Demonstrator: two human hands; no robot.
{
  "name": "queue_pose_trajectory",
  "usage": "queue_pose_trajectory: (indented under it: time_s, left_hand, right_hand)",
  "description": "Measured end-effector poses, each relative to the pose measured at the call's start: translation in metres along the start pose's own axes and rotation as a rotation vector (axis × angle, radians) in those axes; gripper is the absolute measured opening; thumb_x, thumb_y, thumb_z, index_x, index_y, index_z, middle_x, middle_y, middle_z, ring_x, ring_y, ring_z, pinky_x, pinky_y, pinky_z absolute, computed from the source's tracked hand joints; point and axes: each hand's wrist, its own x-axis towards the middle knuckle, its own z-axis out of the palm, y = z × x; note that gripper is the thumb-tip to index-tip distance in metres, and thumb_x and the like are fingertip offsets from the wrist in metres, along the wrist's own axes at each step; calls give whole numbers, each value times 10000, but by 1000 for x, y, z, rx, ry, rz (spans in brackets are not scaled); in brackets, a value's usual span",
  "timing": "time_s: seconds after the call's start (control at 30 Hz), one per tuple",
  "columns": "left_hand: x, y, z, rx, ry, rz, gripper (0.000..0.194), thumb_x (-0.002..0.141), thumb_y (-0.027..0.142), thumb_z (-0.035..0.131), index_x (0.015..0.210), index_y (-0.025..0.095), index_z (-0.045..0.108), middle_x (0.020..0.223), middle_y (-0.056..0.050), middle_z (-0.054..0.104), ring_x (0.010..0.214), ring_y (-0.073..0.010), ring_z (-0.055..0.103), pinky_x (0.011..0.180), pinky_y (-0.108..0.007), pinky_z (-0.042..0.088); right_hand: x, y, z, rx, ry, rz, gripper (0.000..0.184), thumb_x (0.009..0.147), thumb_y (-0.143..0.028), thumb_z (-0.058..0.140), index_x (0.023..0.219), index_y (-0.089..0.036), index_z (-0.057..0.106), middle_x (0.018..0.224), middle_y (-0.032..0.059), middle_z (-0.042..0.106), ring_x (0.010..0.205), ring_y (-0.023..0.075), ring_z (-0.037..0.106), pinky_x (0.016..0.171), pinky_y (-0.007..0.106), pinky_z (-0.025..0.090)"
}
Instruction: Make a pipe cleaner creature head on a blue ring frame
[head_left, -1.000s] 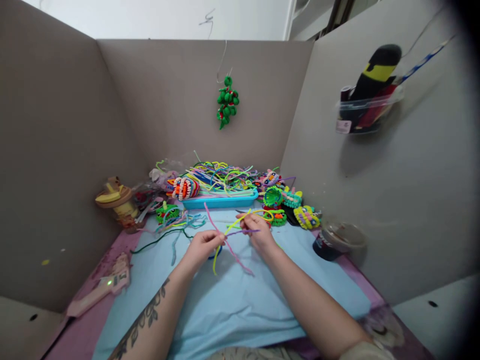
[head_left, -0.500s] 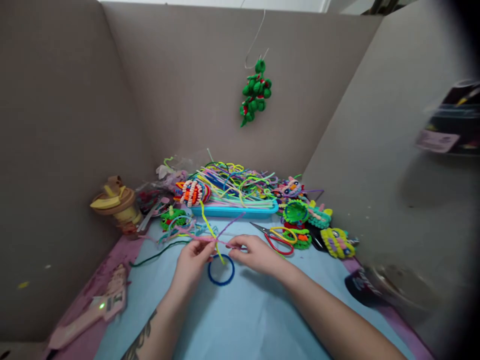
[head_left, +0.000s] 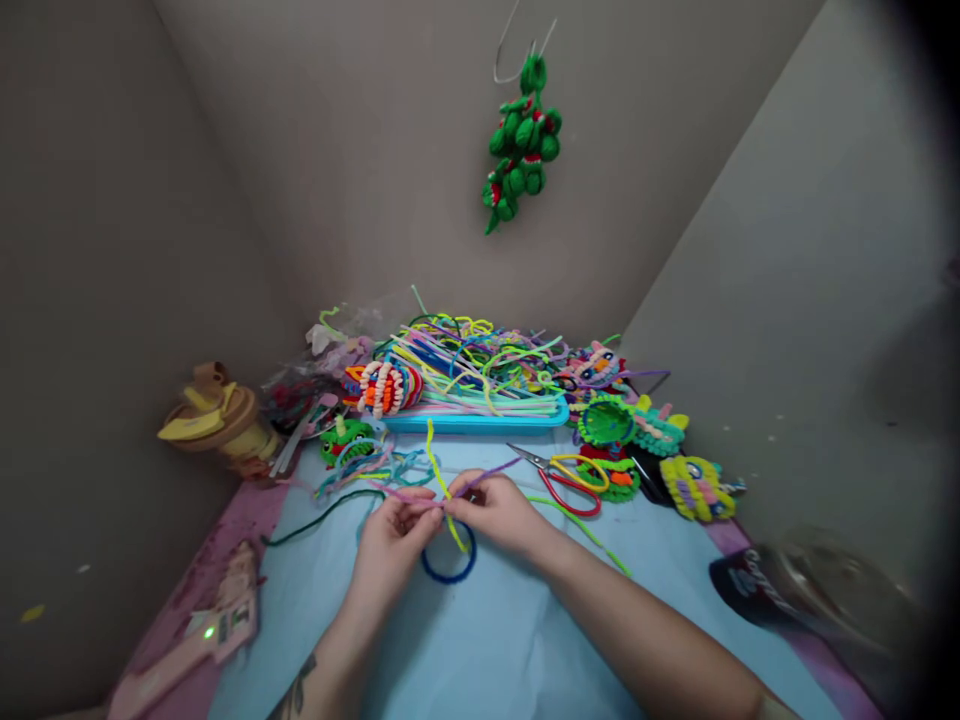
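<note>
My left hand (head_left: 391,545) is closed in a pinch on crossed pipe cleaners, its thumb and finger pressed near the crossing. Fingertips of my right hand (head_left: 501,515) pinch the same bundle from the other side. A yellow pipe cleaner (head_left: 432,450) runs up and down through the crossing. One purple pipe cleaner (head_left: 499,468) slants up to the right, and a pink one (head_left: 396,492) sticks out to the left. Just below the hands lies a dark blue ring (head_left: 448,580) of pipe cleaner, with the yellow end over it. The fingers hide the exact crossing.
Behind the hands stands a blue tray (head_left: 480,426) piled with pipe cleaners. Scissors (head_left: 562,474) and a green pipe cleaner (head_left: 585,527) lie right. A pink glue gun (head_left: 187,650) with a lit green light is left; a cup (head_left: 757,585) stands right.
My hands have come closer together at the crossing, and the purple end now slants lower to the right. The green strand beside the scissors shows more fully. The camera view has tilted down.
</note>
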Motion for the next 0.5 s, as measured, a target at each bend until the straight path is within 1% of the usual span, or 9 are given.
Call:
queue_pose_trajectory:
  time_s: [0.1, 0.2, 0.3, 0.43, 0.5]
  left_hand:
    - [-1, 2, -5, 193, -42, 38, 325, 647, 378, 677, 885, 160, 642, 758, -47, 669, 674, -168, 595, 616, -259, 455]
    - [-1, 4, -10, 420, -24, 104, 265, 688, 398, 621, 797, 162, 674, 743, -45, 672, 671, -180, 581, 614, -258, 430]
    - [-3, 7, -14, 580, -7, 184, 237, 732, 392, 567, 694, 174, 650, 635, -16, 628, 610, -164, 543, 566, -242, 389]
    - [-5, 13, -19, 664, 15, 307, 225, 753, 363, 543, 639, 177, 600, 565, 9, 549, 544, -133, 472, 518, -227, 337]
    - [-5, 15, -20, 647, 1, 319, 233, 752, 365, 547, 628, 171, 586, 565, 7, 537, 548, -129, 469, 521, -225, 341]
  right_hand:
    - [3, -2, -6, 39, 74, 11, 164, 696, -326, 639, 682, -173, 582, 589, -22, 542, 558, 111, 497, 533, 221, 380]
    - [5, -5, -17, 61, 130, 53, 202, 685, -359, 641, 682, -174, 561, 533, -38, 502, 489, 98, 458, 481, 218, 354]
    - [5, -7, -26, 37, 160, 46, 202, 688, -355, 630, 680, -168, 553, 528, -43, 487, 477, 88, 439, 468, 214, 343]
    - [2, -7, -25, 32, 215, 26, 188, 657, -328, 648, 648, -160, 563, 521, -47, 480, 477, 79, 416, 466, 211, 326]
    - [1, -7, -22, 52, 235, 30, 199, 638, -333, 664, 638, -159, 568, 511, -49, 477, 471, 76, 408, 460, 211, 317]
